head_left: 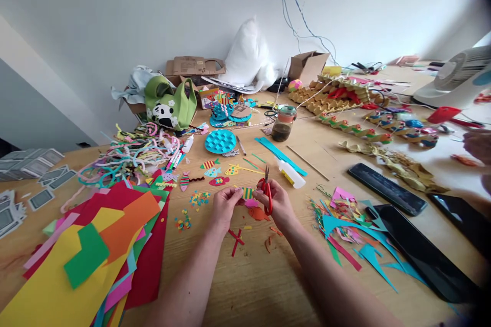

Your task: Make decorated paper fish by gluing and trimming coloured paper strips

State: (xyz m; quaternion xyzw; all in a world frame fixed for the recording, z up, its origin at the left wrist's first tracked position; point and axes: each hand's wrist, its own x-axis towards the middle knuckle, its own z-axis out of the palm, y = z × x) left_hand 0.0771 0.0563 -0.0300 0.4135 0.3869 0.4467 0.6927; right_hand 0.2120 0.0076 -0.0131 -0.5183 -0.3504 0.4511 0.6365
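My left hand (pixel 226 206) pinches a small green paper fish with yellow stripes (pixel 248 193) by its left side. My right hand (pixel 279 205) has red-handled scissors (pixel 268 195) hooked in it, blades pointing up and away from the paper. Its fingertips also touch the fish's right end. Just beneath lie a pink paper piece (pixel 252 204) and an orange paper fish (pixel 259 213), partly covered by the hands. Finished-looking paper fish, such as a red one with dots (pixel 219 181), lie beyond. Crossed red strips (pixel 237 240) lie nearer me.
Coloured paper sheets (pixel 49 276) spread at left, below a pile of pipe cleaners (pixel 132 156). A glue bottle (pixel 291 173), a blue scalloped disc (pixel 220 141) and a glass jar (pixel 284 123) stand ahead. Paper scraps (pixel 345 222) and phones (pixel 387 188) lie right. Another person's hand (pixel 477 145) shows at far right.
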